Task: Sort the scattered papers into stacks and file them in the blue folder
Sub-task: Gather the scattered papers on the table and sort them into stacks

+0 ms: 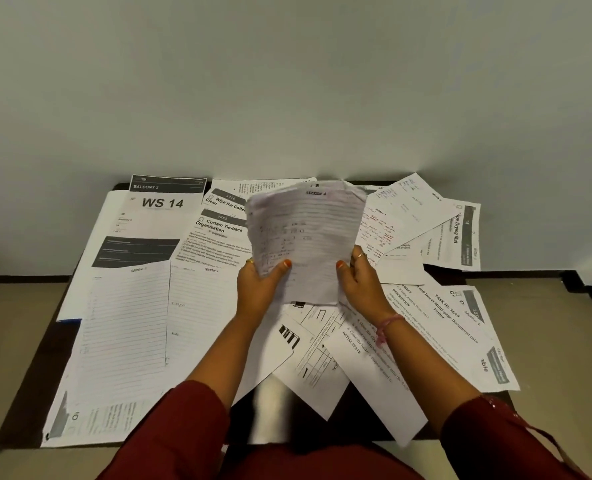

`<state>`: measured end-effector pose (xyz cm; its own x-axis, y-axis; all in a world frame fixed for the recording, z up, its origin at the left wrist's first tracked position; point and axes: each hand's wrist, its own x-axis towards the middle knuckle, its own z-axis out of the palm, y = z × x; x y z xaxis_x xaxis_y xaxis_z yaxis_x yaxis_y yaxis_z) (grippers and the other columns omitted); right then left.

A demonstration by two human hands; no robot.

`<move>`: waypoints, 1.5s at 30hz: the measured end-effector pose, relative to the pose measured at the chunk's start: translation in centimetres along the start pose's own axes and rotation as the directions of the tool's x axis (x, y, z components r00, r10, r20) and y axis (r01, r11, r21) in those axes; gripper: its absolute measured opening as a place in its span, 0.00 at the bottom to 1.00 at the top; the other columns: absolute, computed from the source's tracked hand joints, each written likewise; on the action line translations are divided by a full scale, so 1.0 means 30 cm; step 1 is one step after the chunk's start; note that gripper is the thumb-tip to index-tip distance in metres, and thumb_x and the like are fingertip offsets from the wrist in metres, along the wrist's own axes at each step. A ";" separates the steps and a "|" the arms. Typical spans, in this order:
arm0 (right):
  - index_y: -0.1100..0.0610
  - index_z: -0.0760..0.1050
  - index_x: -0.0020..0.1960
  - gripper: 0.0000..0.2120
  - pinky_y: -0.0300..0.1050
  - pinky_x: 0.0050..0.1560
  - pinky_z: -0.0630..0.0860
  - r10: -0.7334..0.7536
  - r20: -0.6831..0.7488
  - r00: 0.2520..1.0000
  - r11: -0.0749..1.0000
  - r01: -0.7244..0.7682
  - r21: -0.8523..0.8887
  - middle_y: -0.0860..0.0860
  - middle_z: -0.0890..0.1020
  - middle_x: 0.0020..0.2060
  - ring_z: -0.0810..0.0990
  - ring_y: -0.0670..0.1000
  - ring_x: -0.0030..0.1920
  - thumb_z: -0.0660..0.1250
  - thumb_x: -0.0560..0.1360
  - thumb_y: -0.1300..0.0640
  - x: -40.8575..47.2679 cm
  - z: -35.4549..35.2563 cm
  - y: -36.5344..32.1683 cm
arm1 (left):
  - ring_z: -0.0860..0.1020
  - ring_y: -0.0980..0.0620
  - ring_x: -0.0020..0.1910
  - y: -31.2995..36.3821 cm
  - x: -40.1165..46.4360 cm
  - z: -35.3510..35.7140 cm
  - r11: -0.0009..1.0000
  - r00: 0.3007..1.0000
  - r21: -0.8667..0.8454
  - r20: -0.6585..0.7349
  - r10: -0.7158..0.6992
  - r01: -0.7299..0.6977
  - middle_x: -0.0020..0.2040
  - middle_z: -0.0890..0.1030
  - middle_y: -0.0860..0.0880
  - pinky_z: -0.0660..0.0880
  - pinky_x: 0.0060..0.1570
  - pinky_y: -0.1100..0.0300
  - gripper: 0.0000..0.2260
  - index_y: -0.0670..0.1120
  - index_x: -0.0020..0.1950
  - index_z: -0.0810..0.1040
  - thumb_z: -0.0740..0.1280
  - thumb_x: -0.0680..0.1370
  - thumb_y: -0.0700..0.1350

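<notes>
Both hands hold a bundle of lined, handwritten papers (306,233) upright above the middle of the dark table (28,407). My left hand (261,287) grips its lower left edge, thumb on the front. My right hand (358,278) grips its lower right edge. Printed and lined sheets lie scattered over the table: a "WS 14" sheet (159,216) at the back left, blank lined sheets (125,327) at the left, task sheets (436,327) at the right. A blue corner (69,320), perhaps the folder, peeks from under the left sheets.
A pale wall (287,81) rises right behind the table. Beige floor (547,323) shows on both sides, with a dark skirting strip along the wall. Some sheets overhang the table's right and front edges. My dark red sleeves fill the bottom of the view.
</notes>
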<state>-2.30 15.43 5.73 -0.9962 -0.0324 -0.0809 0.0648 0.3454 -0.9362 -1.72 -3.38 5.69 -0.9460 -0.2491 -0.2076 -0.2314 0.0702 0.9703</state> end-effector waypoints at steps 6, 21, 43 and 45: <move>0.55 0.70 0.63 0.13 0.35 0.51 0.76 0.043 0.012 0.999 0.970 -0.045 0.237 0.50 0.79 0.56 0.79 0.45 0.54 0.58 0.80 0.65 0.081 0.052 -0.134 | 0.82 0.56 0.43 0.118 0.091 -0.130 0.997 0.989 -0.055 0.137 -0.055 0.063 0.45 0.83 0.52 0.79 0.40 0.65 0.08 0.49 0.48 0.79 0.74 0.72 0.41; 0.54 0.77 0.54 0.10 0.50 0.56 0.78 0.325 0.102 0.940 0.806 -0.332 0.491 0.54 0.83 0.53 0.82 0.53 0.51 0.61 0.79 0.65 0.156 0.515 -0.203 | 0.83 0.51 0.50 -0.028 0.157 -0.564 0.924 0.921 -0.125 0.201 -0.333 0.362 0.54 0.83 0.50 0.80 0.47 0.55 0.11 0.50 0.63 0.76 0.63 0.81 0.47; 0.62 0.71 0.66 0.25 0.63 0.62 0.70 0.291 0.339 0.895 0.567 -0.447 0.692 0.64 0.74 0.63 0.75 0.64 0.59 0.68 0.70 0.59 0.437 0.742 -0.319 | 0.82 0.53 0.51 -0.110 0.208 -0.896 0.921 0.870 -0.009 0.332 -0.365 0.390 0.52 0.84 0.53 0.78 0.48 0.60 0.08 0.51 0.57 0.76 0.63 0.79 0.49; 0.59 0.72 0.65 0.21 0.65 0.63 0.68 0.281 0.334 0.900 0.571 -0.437 0.695 0.64 0.75 0.62 0.75 0.64 0.60 0.65 0.72 0.61 0.447 0.757 -0.307 | 0.83 0.52 0.51 -0.114 0.217 -0.909 0.915 0.866 -0.013 0.329 -0.378 0.404 0.52 0.84 0.52 0.79 0.47 0.59 0.09 0.51 0.58 0.76 0.64 0.79 0.50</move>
<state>-14.95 -9.49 5.50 -0.8586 -0.2456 -0.4501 0.5124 -0.4411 -0.7368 -0.87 -31.59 4.40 -0.8062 0.0756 -0.5868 -0.5908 -0.0492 0.8053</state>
